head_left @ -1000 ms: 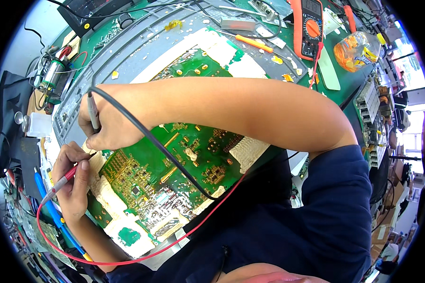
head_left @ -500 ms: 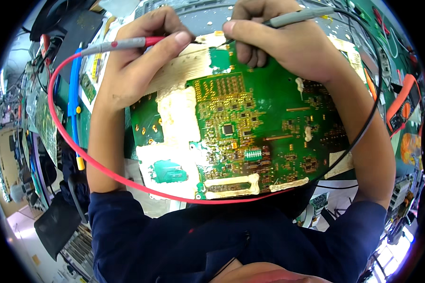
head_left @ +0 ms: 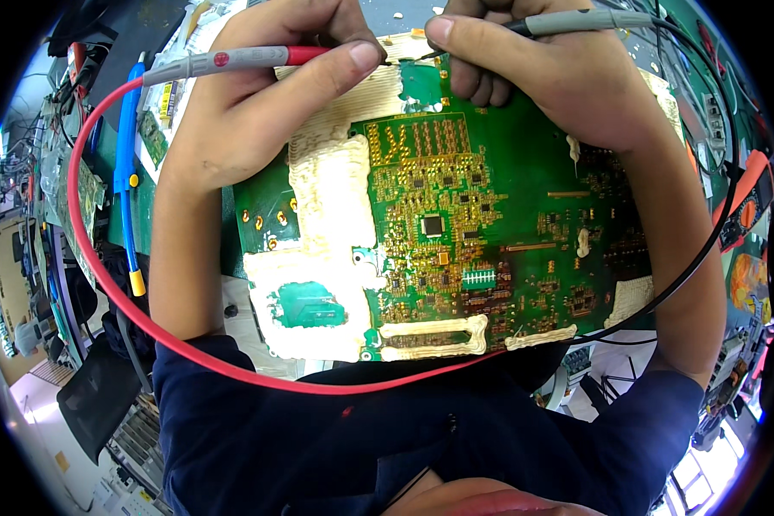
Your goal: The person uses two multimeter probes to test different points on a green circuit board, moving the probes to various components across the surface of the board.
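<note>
A large green circuit board (head_left: 525, 189) lies beneath both hands, with pale ribbed sealant (head_left: 328, 198) over much of its left side. My left hand (head_left: 305, 90) pinches a red and grey test probe (head_left: 249, 60); its dark tip points at the board's far edge. Between thumb and curled fingers, my right hand (head_left: 533, 73) grips a black and grey test probe (head_left: 589, 21). That tip reaches the same far-edge area, close to the red probe's tip, by a small bare green patch (head_left: 421, 86). Whether either tip touches the board, I cannot tell.
The red lead (head_left: 86, 228) loops left and across the board's near edge; the black lead (head_left: 705, 245) hangs over my right forearm. An orange-cased multimeter (head_left: 742, 206) stands at right. At left lie a blue pen-like tool with a yellow end (head_left: 127, 181) and a loose small board (head_left: 153, 138).
The board has shifted slightly right in the picture. Both hands, still holding their probes, appear a little higher and further right, and the tips sit closer together.
</note>
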`<state>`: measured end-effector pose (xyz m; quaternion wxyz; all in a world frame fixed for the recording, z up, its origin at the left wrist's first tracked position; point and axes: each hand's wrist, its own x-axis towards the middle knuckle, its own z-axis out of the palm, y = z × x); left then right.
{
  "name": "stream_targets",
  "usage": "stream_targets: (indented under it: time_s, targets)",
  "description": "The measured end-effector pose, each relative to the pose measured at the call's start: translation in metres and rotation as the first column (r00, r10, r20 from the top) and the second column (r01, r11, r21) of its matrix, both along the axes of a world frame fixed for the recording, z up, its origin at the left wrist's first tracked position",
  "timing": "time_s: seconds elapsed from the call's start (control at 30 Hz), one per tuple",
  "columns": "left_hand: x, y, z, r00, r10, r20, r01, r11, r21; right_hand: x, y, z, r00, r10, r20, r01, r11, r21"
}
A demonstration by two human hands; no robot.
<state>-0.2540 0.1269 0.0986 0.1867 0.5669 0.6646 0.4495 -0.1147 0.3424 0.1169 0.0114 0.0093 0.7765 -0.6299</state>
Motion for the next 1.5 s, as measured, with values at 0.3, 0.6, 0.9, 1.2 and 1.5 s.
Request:
stream_targets:
  time_s: [0.3,0.6,0.9,1.2,1.5]
  targets:
    - [0.002,0.001,0.000,0.997,-0.021,-0.069,0.021,1.000,-0.001,0.001,-0.006,0.002,0.998,-0.040,-0.046,0.045,0.992,0.120]
    - [0.007,0.001,0.007,0.984,0.001,-0.179,-0.007,0.999,-0.035,0.004,-0.013,0.005,0.989,-0.038,-0.141,0.077,0.956,0.284]
    - [0.008,-0.001,0.008,0.983,-0.005,-0.185,0.001,1.000,-0.025,0.004,-0.015,0.004,0.984,-0.006,-0.179,0.065,0.943,0.326]
    - [0.007,-0.002,0.005,0.971,-0.026,-0.240,0.024,1.000,-0.012,0.006,-0.015,0.003,0.982,0.007,-0.187,0.053,0.948,0.313]
    - [0.013,-0.006,0.002,0.989,0.019,-0.145,-0.021,1.000,-0.014,0.003,-0.019,0.004,0.976,0.021,-0.216,0.051,0.946,0.322]
